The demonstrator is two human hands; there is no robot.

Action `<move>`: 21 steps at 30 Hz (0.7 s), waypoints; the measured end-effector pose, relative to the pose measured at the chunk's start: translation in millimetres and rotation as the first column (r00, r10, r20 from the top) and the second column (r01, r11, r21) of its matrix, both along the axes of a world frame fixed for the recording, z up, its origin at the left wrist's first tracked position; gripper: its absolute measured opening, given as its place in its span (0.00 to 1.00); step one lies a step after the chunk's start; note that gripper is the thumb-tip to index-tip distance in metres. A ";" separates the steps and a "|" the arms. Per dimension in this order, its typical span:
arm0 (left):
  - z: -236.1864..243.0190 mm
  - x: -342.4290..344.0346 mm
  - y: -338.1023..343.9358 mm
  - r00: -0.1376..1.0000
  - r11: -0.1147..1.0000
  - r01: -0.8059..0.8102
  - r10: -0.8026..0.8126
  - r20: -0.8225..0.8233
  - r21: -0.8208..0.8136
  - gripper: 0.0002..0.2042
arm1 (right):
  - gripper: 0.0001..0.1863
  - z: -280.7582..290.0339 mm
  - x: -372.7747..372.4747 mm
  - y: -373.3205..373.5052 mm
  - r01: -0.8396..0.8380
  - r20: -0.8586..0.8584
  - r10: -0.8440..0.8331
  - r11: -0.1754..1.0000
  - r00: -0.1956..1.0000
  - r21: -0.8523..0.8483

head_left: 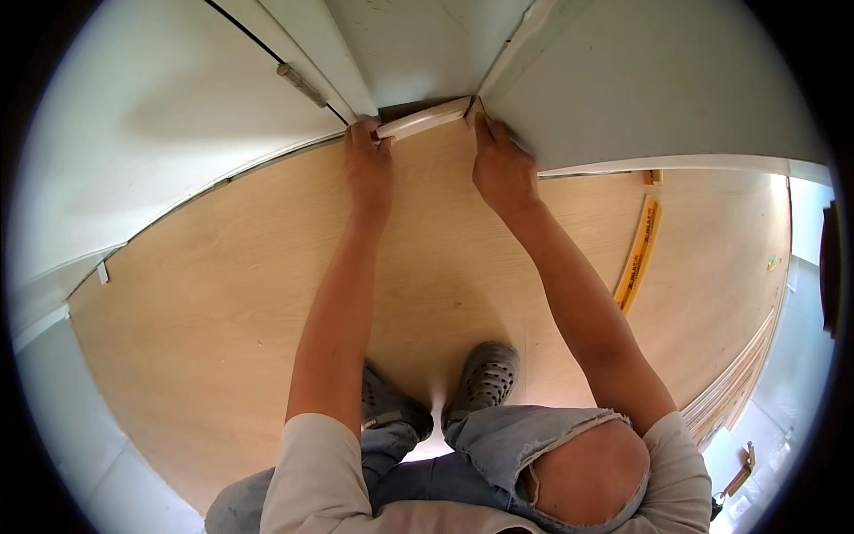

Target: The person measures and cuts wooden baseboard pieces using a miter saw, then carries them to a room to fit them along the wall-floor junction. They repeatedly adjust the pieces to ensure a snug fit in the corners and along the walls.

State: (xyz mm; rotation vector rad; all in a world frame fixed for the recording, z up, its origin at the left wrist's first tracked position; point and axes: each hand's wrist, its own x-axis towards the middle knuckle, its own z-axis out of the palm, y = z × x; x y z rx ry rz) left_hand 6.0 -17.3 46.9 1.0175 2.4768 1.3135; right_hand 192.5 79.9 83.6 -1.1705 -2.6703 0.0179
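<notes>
Two sets of fingers (378, 133) close on a short white strip of baseboard trim (425, 118): the left hand (367, 165) grips its left end, the right hand (500, 165) presses its right end with fingers curled narrow. This trim lies at the far edge of the wood-look floor (222, 294), against the doorway corner where white walls (640, 80) meet. A yellow level (638, 254) lies on the floor near the right edge, well apart.
</notes>
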 end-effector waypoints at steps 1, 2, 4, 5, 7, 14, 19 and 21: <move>1.6 2.9 4.0 0.999 1.000 -0.012 0.012 0.030 0.010 0.15 | 0.28 -0.7 0.5 0.1 -0.002 -0.002 0.002 1.000 1.000 -0.008; -1.8 3.9 6.4 0.999 0.999 -0.030 0.029 0.025 0.031 0.15 | 0.28 -0.7 -0.2 0.4 -0.006 -0.006 0.006 1.000 1.000 -0.014; -9.3 5.2 10.0 0.998 0.995 -0.064 0.063 0.015 0.074 0.15 | 0.28 0.5 -1.3 0.6 -0.006 -0.010 0.005 0.999 1.000 -0.033; -9.7 6.4 11.7 0.997 0.992 -0.083 0.082 0.017 0.090 0.16 | 0.29 1.4 -1.4 -0.2 0.000 -0.009 -0.001 0.999 1.000 -0.045; -10.4 9.2 15.3 0.993 0.985 -0.119 0.118 0.020 0.123 0.16 | 0.29 1.9 -1.9 -0.8 0.005 -0.014 -0.006 0.997 1.000 -0.077; -8.2 26.2 29.6 0.951 0.939 -0.309 0.302 0.070 0.152 0.10 | 0.30 7.1 -2.5 -1.2 0.021 0.059 -0.015 0.994 0.998 -0.105; -14.9 20.5 26.7 0.946 0.931 -0.325 0.318 0.068 0.165 0.09 | 0.31 5.5 -0.9 -0.9 0.030 0.096 -0.018 0.991 0.995 -0.131; -18.3 21.4 28.7 0.925 0.908 -0.377 0.360 0.119 0.184 0.10 | 0.31 11.0 -3.5 -2.7 0.058 0.118 -0.037 0.982 0.992 -0.180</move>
